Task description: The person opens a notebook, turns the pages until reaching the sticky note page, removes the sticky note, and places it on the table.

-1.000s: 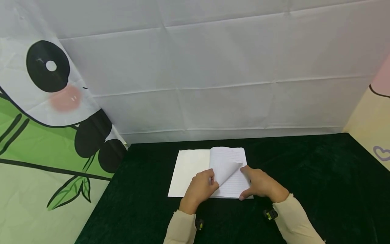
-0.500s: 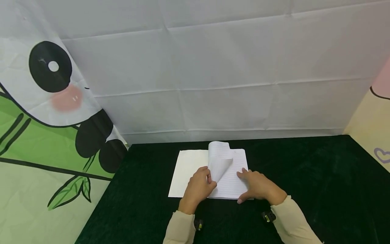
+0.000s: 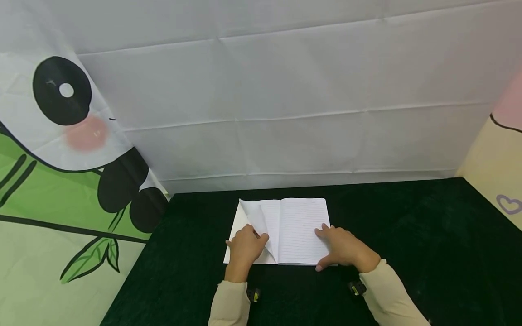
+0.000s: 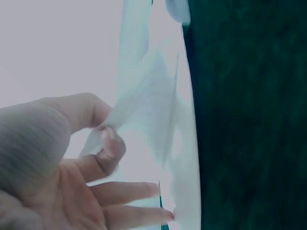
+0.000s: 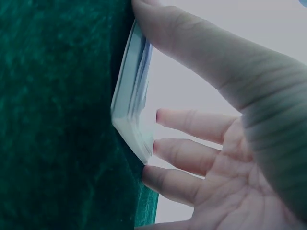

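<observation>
Left hand [image 3: 244, 246] is pinching a thin lined page [image 3: 258, 216], hiding its lower corner; right hand [image 3: 342, 248] is pressing, fingers spread, on the open white notebook [image 3: 302, 226].

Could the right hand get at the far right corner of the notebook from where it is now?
Probably yes. The right hand rests flat on the lined right page of the open notebook, and nothing lies between its fingers and that far corner; the left hand pinches a page on the other side.
</observation>
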Tool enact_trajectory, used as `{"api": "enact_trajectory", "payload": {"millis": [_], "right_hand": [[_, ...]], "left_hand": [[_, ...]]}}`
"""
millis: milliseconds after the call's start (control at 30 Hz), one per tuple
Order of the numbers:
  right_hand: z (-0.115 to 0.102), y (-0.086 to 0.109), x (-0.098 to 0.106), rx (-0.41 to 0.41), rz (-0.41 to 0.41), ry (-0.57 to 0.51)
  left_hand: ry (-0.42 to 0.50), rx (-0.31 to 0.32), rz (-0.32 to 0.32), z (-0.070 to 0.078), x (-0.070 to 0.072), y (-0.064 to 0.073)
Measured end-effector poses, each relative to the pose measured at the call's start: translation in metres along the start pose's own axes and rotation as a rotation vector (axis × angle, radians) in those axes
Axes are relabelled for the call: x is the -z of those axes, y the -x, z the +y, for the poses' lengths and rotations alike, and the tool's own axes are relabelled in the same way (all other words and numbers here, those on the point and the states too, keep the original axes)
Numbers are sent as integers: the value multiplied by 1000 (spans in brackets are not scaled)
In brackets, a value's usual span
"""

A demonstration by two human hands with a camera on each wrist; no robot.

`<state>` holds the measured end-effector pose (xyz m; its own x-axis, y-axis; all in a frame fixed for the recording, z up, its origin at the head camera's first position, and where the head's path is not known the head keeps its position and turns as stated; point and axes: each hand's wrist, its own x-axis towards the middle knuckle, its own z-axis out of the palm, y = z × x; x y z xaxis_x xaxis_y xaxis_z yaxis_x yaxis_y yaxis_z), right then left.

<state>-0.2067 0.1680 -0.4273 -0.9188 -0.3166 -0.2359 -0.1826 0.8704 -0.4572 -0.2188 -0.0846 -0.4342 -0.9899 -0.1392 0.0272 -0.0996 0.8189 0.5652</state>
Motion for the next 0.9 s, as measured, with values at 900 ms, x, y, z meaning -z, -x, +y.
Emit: {"api": "enact_trajectory", "payload": {"millis": [900], "right_hand": [[3, -1, -1, -12, -9, -33]], "left_hand": [[-90, 124, -49, -51, 47, -8]]}}
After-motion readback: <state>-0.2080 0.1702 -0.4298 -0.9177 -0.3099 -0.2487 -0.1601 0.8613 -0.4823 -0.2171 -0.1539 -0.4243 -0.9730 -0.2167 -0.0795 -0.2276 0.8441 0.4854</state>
